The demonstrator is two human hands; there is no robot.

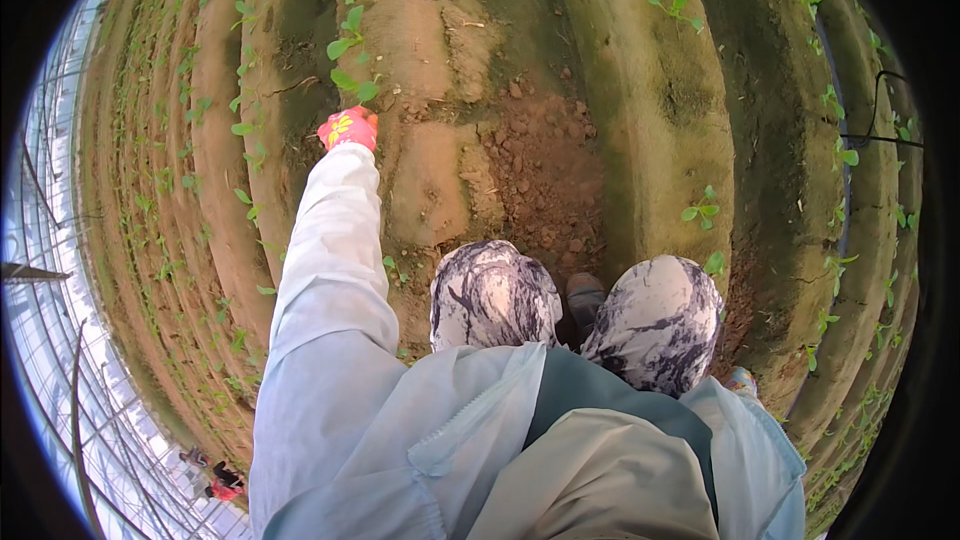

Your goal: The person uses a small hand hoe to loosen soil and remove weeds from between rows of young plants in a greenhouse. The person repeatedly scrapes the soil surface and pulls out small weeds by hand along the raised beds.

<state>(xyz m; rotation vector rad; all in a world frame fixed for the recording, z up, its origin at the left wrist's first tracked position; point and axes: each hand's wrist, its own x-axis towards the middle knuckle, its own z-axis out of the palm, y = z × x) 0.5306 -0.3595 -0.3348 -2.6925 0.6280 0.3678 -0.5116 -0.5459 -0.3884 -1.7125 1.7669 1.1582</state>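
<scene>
My left hand (348, 128), in a pink glove with a yellow flower, reaches far forward to the ground. It looks closed, with the fingers curled down and mostly hidden; what they hold, if anything, does not show. Just beyond it, a leafy green seedling (355, 86) grows in a row on a soil ridge. By my right knee, a small multicoloured patch (742, 380) shows beside my right sleeve (750, 445). It may be part of my gloved right hand, but its fingers cannot be made out.
Crumbled reddish soil (545, 155) lies in front of my knees (495, 295). Long ridges with seedling rows run on both sides. At the right, a thin pipe (848, 190) follows a row near a dark wire (880, 138). A greenhouse frame (60, 180) curves along the left.
</scene>
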